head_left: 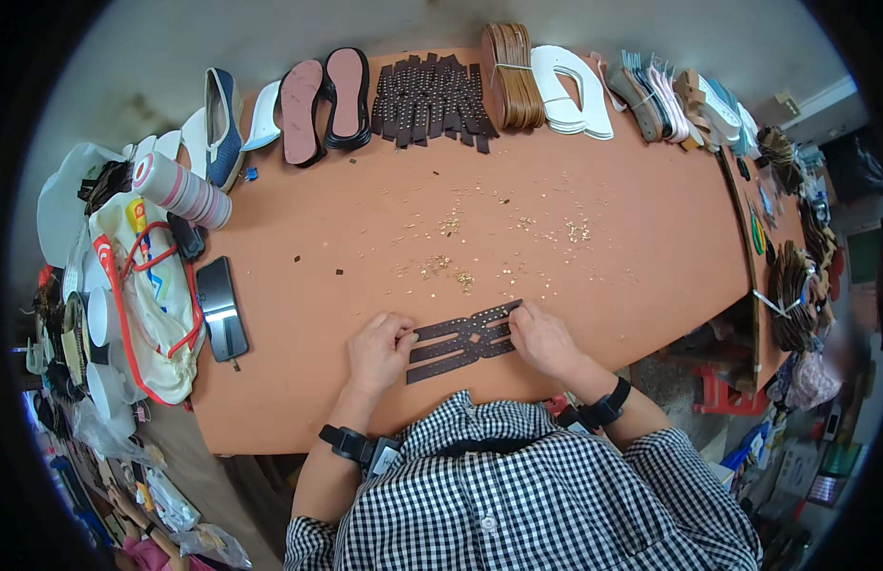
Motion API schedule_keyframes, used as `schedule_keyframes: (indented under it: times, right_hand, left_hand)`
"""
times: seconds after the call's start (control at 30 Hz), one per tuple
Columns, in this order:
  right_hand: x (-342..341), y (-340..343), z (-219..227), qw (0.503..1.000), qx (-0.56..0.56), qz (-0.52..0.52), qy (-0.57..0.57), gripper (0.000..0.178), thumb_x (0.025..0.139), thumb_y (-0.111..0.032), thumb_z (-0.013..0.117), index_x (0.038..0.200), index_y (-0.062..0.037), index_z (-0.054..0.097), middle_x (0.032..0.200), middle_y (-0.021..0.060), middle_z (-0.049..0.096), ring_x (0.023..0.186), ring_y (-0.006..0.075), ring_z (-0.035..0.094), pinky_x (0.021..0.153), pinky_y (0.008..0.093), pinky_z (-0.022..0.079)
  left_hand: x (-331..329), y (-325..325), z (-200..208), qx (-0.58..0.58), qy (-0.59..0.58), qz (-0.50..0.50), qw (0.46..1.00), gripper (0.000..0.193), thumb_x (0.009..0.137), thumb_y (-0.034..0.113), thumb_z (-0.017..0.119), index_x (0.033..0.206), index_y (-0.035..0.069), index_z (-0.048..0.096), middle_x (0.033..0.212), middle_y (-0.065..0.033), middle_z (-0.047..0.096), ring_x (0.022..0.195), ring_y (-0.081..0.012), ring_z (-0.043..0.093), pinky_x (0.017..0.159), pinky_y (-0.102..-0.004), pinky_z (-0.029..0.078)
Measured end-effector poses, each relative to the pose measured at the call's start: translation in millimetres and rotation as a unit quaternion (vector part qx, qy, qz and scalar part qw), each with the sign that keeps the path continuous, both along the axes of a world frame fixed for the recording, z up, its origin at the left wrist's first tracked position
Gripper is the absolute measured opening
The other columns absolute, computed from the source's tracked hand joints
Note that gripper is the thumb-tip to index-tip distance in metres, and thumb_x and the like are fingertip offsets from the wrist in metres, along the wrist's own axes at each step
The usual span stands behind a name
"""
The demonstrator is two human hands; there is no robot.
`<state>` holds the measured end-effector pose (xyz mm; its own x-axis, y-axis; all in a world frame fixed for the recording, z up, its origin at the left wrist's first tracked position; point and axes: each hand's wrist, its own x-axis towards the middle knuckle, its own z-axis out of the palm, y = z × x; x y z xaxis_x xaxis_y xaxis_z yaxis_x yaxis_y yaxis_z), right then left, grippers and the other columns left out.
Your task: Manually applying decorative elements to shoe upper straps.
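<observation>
A dark brown shoe upper [451, 349], cut into several straps with holes along them, lies near the table's front edge. Small gold studs line part of it, mostly toward the upper right strap. My left hand [378, 348] is closed at its upper left strap end, fingers pinched together. At the opposite end, my right hand [546, 340] pinches the upper right strap. Beyond my hands, many loose gold studs [440, 266] are scattered over the orange-brown table [299, 352]. A stack of similar studded uppers [432, 100] sits at the far edge.
Soles [301, 112], a tied bundle of brown pieces [513, 78] and white insole shapes [570, 92] line the back. On the left are a phone [222, 309], a thread cone [182, 191] and a white bag [147, 314]. A red stool [725, 392] stands below right.
</observation>
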<state>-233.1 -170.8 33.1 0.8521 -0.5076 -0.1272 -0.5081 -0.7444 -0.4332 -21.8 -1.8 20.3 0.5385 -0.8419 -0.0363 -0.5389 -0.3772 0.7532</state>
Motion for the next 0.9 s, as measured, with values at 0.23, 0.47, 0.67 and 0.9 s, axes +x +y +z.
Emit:
schedule_keyframes:
  times: [0.23, 0.47, 0.67, 0.9]
  right_hand:
    - [3.6, -2.0, 7.3, 0.999, 0.004, 0.019, 0.037, 0.012, 0.084, -0.011, 0.052, 0.09, -0.0011, 0.049, 0.09, 0.0182, 0.053, 0.077, 0.0371, 0.059, 0.067, 0.046, 0.05]
    - [9.7, -20.7, 7.7, 0.994, 0.086, 0.07, 0.017, 0.014, 0.081, -0.008, 0.055, 0.091, 0.0004, 0.05, 0.089, 0.0195, 0.055, 0.08, 0.0387, 0.059, 0.07, 0.0452, 0.049]
    - [15.7, -25.2, 10.0, 0.99, 0.118, 0.052, 0.056, 0.013, 0.077, -0.006, 0.059, 0.087, 0.0001, 0.052, 0.086, 0.0192, 0.058, 0.083, 0.0381, 0.059, 0.073, 0.0435, 0.048]
    - [21.8, -30.2, 9.5, 0.986, 0.149, 0.004, 0.075, 0.011, 0.076, -0.006, 0.062, 0.079, -0.0001, 0.053, 0.082, 0.0185, 0.059, 0.081, 0.0369, 0.059, 0.071, 0.0431, 0.048]
  left_hand:
    - [-0.3, 0.0, -1.0, -0.014, -0.02, -0.006, 1.0, 0.015, 0.071, 0.006, 0.07, 0.085, 0.005, 0.063, 0.074, -0.006, 0.059, 0.062, -0.0165, 0.058, 0.056, -0.0274, 0.047]
    - [0.7, -1.0, 1.9, 0.001, -0.018, -0.007, 1.0, 0.012, 0.071, 0.01, 0.068, 0.081, 0.009, 0.062, 0.076, -0.0033, 0.061, 0.065, -0.0205, 0.061, 0.058, -0.0335, 0.049]
    - [-0.9, -0.7, 0.9, -0.004, -0.006, -0.001, 1.0, 0.012, 0.071, 0.009, 0.068, 0.081, 0.009, 0.061, 0.076, -0.0038, 0.061, 0.066, -0.0202, 0.062, 0.059, -0.0315, 0.049]
    - [-0.9, -5.7, 4.4, -0.016, 0.001, 0.006, 1.0, 0.013, 0.07, 0.008, 0.069, 0.08, 0.009, 0.062, 0.074, -0.0041, 0.061, 0.065, -0.0191, 0.062, 0.058, -0.0307, 0.049]
